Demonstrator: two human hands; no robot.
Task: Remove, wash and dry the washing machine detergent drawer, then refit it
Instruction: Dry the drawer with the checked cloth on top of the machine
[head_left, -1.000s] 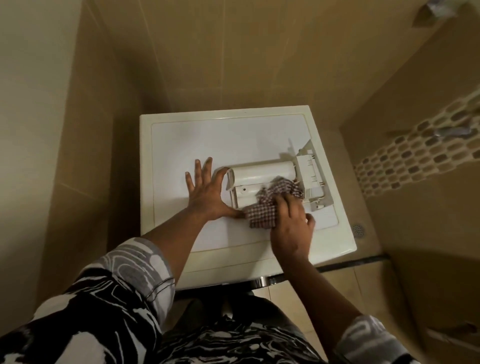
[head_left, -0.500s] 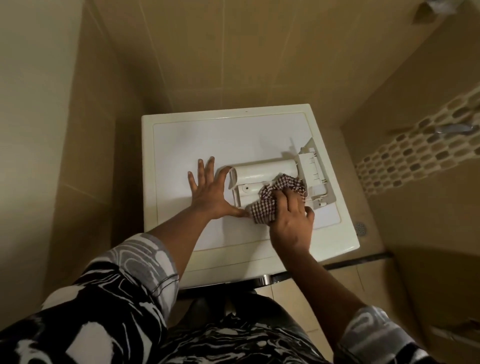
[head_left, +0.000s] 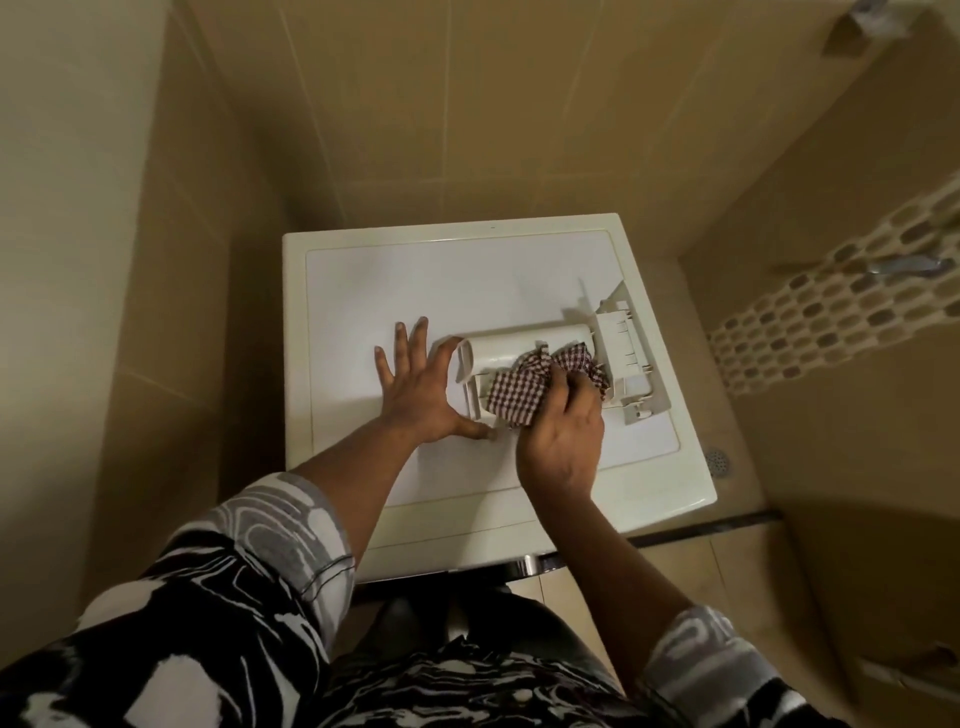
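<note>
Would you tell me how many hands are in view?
2. Left hand flat on the washer top against the drawer; right hand holding the checked cloth on the drawer.

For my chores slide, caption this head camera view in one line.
Right hand wipes the detergent drawer with a checked cloth atop the washing machine; left hand rests flat against it.
</note>
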